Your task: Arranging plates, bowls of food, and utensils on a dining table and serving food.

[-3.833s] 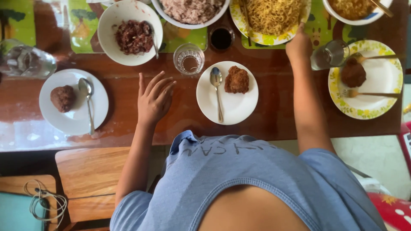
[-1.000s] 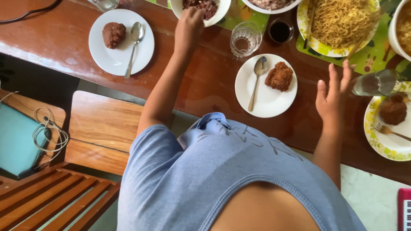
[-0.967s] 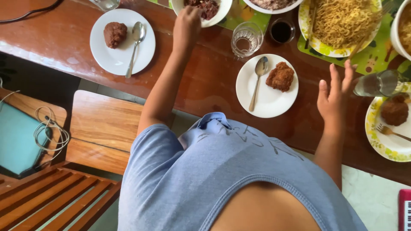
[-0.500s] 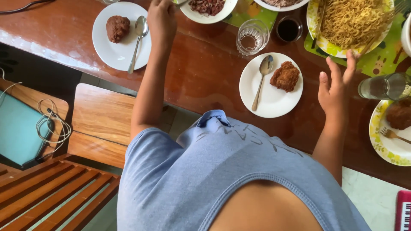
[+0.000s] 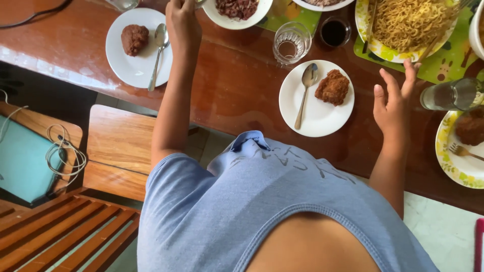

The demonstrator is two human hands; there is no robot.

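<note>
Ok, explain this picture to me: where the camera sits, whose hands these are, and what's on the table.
There is no machine here. One camera sits on a person's head and looks straight down, so the blue shirt fills the bottom. The left hand is closed at the rim of a white bowl of dark reddish food; what it grips is cut off by the picture's edge. The right hand is open above the wooden table, holding nothing. In front lies a white plate with a spoon and a fried piece. A glass and a plate of noodles stand further back.
</note>
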